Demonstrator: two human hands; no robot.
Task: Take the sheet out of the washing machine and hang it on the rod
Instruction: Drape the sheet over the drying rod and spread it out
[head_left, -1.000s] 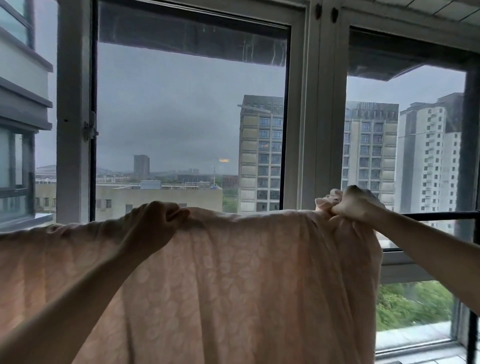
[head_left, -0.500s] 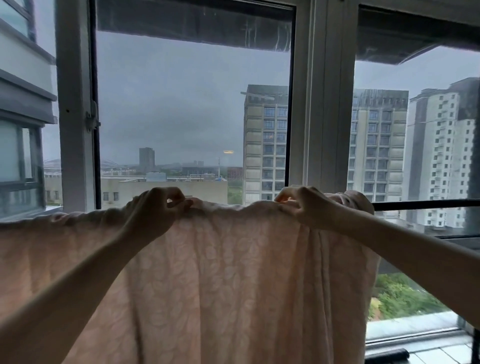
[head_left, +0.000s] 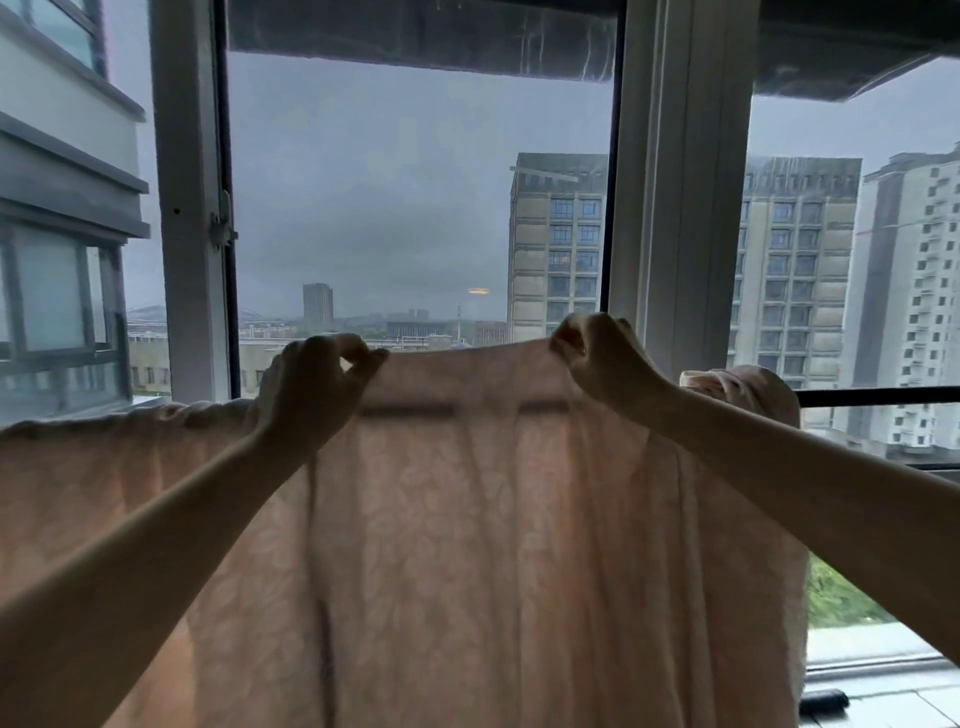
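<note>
A pale pink patterned sheet (head_left: 467, 545) hangs over a dark horizontal rod (head_left: 878, 396) in front of the window. Most of the rod is covered; its shadow shows through the cloth between my hands. My left hand (head_left: 317, 384) pinches the sheet's top edge left of centre. My right hand (head_left: 597, 358) pinches the same edge further right. Both hold that stretch of cloth lifted above the rod line. A bunched end of the sheet (head_left: 748, 387) sits on the rod to the right of my right hand.
White window frames (head_left: 670, 208) stand close behind the rod, with a latch (head_left: 221, 228) on the left frame. Tower blocks and grey sky lie outside. The window sill (head_left: 872, 670) runs low at the right, and bare rod extends to the right edge.
My right hand has moved left along the sheet's top edge, away from the bunched end. Both hands have lifted the edge between them above the rod.
</note>
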